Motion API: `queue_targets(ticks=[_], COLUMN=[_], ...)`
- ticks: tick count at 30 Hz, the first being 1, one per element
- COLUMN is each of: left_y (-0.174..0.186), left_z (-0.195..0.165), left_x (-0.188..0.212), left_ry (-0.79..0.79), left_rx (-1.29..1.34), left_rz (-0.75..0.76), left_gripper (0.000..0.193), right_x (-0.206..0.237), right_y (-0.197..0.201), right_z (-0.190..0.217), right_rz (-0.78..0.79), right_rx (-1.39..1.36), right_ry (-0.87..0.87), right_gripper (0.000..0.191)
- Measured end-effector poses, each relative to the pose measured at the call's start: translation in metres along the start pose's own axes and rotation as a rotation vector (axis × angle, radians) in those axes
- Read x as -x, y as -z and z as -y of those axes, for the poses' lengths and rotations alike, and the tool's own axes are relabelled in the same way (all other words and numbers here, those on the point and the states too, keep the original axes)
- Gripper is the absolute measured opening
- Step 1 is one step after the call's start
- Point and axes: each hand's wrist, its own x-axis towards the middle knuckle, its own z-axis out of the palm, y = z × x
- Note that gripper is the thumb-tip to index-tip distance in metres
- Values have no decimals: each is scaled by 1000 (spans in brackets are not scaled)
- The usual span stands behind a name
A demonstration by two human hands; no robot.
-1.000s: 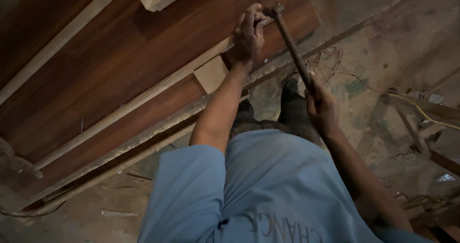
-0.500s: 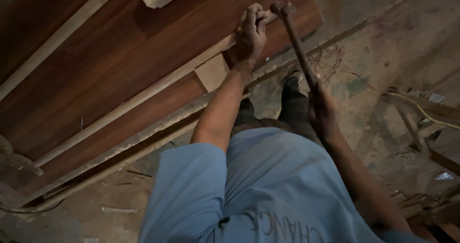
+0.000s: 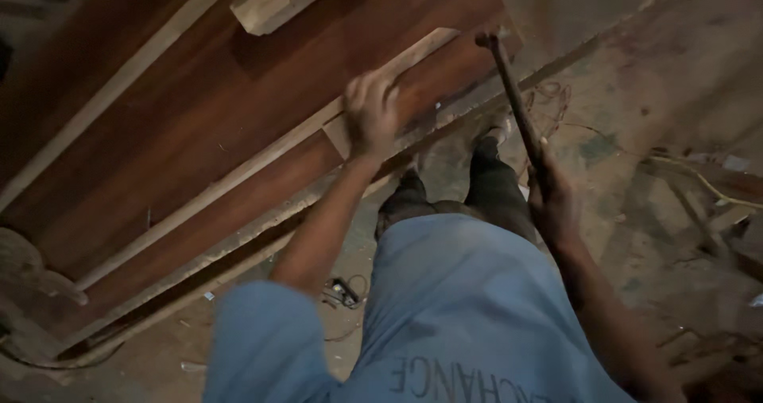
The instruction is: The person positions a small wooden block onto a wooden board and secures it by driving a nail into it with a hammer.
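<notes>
On the dusty floor (image 3: 636, 77) lies a large reddish-brown wooden panel (image 3: 199, 117), set diagonally, with a pale wooden strip (image 3: 262, 153) running along it. Person stands at its lower edge, blue shirt (image 3: 445, 315), dark trousers. Left hand (image 3: 370, 115) hangs just above the strip, fingers loosely curled and blurred; contact with wood cannot be told. Right hand (image 3: 554, 200) is wrapped round the handle of a hammer (image 3: 513, 93), head raised near the panel's upper right corner. Loose offcut (image 3: 274, 1) rests at the panel's top.
</notes>
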Motion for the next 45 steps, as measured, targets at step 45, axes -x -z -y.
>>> queue_targets(ticks=[45], left_y=[-60], left_z=[-42], left_x=[-3], left_ry=[-265], left_rx=[-283], left_rz=[167], left_gripper=[65], right_x=[29], right_y=[-6], right_z=[-50], right_rz=[-28], right_rx=[-288], right_ry=[-177], right_gripper=[51])
